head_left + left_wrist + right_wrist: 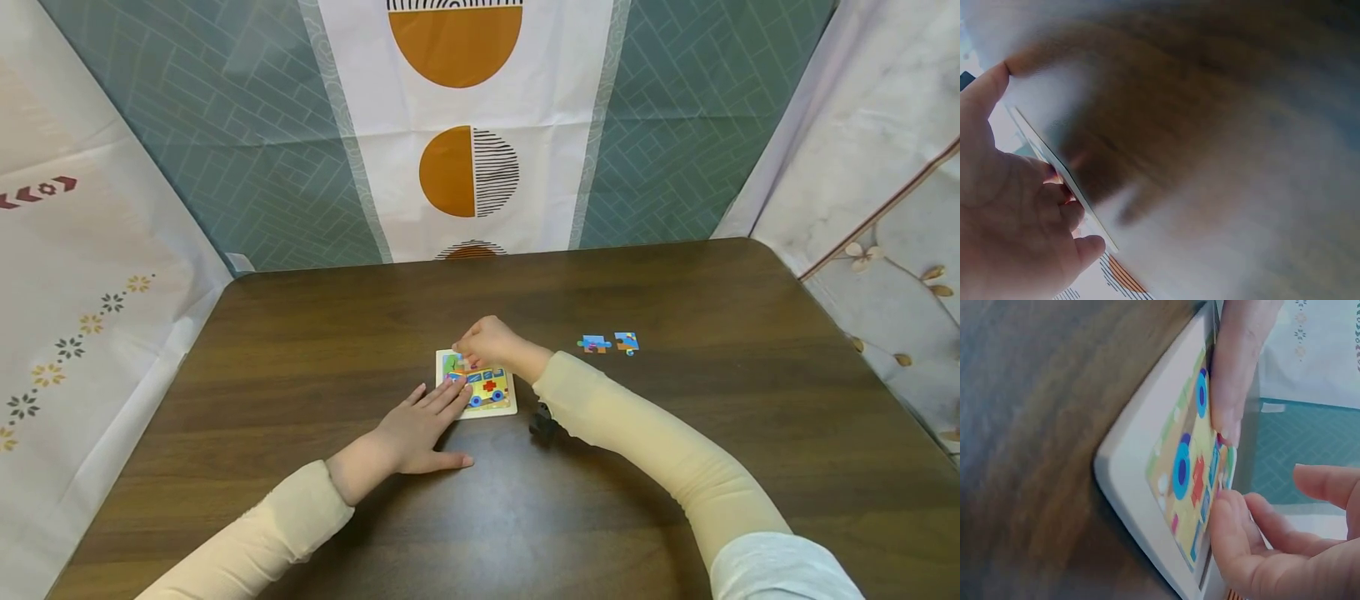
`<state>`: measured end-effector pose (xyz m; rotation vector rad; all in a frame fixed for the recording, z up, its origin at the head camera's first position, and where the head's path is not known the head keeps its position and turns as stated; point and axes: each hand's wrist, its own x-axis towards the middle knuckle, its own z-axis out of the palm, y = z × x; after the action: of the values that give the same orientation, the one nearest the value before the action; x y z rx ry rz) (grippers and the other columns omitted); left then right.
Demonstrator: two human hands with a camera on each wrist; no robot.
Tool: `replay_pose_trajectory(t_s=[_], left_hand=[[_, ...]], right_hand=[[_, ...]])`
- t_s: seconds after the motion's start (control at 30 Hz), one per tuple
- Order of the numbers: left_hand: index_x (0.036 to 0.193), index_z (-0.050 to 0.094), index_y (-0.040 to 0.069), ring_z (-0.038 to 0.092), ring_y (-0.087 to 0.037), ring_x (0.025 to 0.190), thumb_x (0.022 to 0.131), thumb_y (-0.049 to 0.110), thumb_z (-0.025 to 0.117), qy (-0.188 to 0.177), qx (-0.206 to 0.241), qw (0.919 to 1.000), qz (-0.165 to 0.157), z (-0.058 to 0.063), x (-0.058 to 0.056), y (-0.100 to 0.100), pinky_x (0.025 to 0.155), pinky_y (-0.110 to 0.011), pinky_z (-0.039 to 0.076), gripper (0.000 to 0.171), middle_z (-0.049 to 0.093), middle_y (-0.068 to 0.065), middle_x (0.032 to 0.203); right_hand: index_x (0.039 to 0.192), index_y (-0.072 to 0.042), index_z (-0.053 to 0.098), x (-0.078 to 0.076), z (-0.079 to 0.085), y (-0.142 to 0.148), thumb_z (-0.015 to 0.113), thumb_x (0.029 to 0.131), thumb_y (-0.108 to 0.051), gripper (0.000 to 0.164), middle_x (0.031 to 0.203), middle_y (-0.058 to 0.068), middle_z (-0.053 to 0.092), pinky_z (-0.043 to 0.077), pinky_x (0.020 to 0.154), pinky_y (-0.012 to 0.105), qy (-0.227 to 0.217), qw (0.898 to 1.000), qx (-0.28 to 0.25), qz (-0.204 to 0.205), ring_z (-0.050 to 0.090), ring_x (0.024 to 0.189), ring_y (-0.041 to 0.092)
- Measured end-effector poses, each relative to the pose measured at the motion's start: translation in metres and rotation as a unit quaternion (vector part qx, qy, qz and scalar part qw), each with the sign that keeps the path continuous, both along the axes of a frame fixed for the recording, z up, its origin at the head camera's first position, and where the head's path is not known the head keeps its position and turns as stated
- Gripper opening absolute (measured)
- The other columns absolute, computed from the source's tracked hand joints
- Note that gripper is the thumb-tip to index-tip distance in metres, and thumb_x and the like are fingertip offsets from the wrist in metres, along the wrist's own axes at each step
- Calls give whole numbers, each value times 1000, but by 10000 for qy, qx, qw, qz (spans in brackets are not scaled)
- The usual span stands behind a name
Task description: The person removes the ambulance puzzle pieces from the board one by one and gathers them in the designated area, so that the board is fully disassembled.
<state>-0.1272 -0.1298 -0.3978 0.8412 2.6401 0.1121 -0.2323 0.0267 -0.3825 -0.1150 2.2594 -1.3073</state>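
A small wooden jigsaw puzzle (pixel 507 411) with a pale frame lies on the table, showing a yellow ambulance (pixel 1192 481) with a red cross and blue wheels. My left hand (pixel 420 433) lies palm down with straight fingers, their tips resting on the puzzle's left side and the thumb out on the table. Over the puzzle's upper part, my right hand (pixel 495 346) pinches a puzzle piece (pixel 466 364) between thumb and fingers; the hand hides most of it. In the right wrist view, the right thumb and fingers (pixel 1230 519) meet at the puzzle's far edge.
Two loose blue puzzle pieces, one left (pixel 595 343) and one right (pixel 627 342), lie on the brown table (pixel 337 333) to the right of the puzzle. A small black object (pixel 542 423) shows below my right wrist. Patterned cloths hang around the table.
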Motion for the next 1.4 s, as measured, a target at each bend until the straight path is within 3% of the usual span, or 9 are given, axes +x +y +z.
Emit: replay_pose_trajectory(t_s=[0.17, 0.37, 0.47, 0.7, 0.93, 1.17, 1.4], left_hand=[[154, 14, 13, 9, -22, 148, 87, 64, 51, -24, -73, 10000, -9, -1, -1, 1, 118, -49, 12, 92, 10, -4, 161], [154, 13, 13, 9, -23, 148, 87, 65, 51, -21, -19, 10000, -32, -1, -1, 2, 118, -50, 12, 93, 9, -4, 161], [154, 13, 12, 9, -23, 148, 87, 64, 51, -40, -6, 10000, -4, 0, -1, 1, 118, -50, 12, 93, 10, -4, 161], [154, 14, 12, 10, -23, 148, 87, 64, 51, -9, -1, 10000, 4, -1, -3, -2, 118, -50, 13, 93, 10, -4, 161], [154, 13, 12, 9, -23, 148, 87, 64, 51, -99, 38, 9999, 16, 0, -3, -2, 118, -50, 13, 92, 9, -5, 161], [154, 12, 13, 7, -22, 148, 87, 64, 51, -128, 4, 9999, 36, 0, -2, -1, 118, -49, 13, 93, 7, -4, 161], [154, 11, 14, 7, -21, 148, 86, 65, 51, -138, -60, 9998, 88, -1, -1, 0, 118, -48, 13, 94, 6, -2, 161]], right_hand=[[102, 8, 69, 0, -4, -1, 62, 89, -11, 24, 69, 3, 54, 45, 57, 19, 222, 9994, 161, 189, 49, 59, 11], [95, 1, 73, 4, -1, -3, 63, 89, -19, 23, 84, 6, 67, 44, 61, 21, 744, 9921, 955, 338, 53, 67, 13], [98, -1, 74, 6, 2, -4, 63, 89, -22, 26, 87, 8, 69, 46, 63, 23, 864, 9898, 1097, 267, 56, 69, 14], [104, -1, 72, 8, 5, -6, 62, 90, -24, 29, 86, 8, 69, 47, 64, 23, 860, 9908, 1029, 198, 57, 70, 14], [105, 2, 71, 7, 2, -6, 62, 90, -21, 28, 97, 12, 68, 49, 73, 27, 705, 9948, 732, -76, 59, 83, 19], [106, 6, 69, 6, -3, -5, 62, 90, -12, 25, 93, 13, 67, 49, 66, 20, 321, 9983, 62, -483, 60, 77, 17], [105, 6, 68, 7, -5, -6, 62, 90, -10, 23, 93, 13, 67, 53, 66, 20, 140, 9972, -99, -722, 61, 77, 16]])
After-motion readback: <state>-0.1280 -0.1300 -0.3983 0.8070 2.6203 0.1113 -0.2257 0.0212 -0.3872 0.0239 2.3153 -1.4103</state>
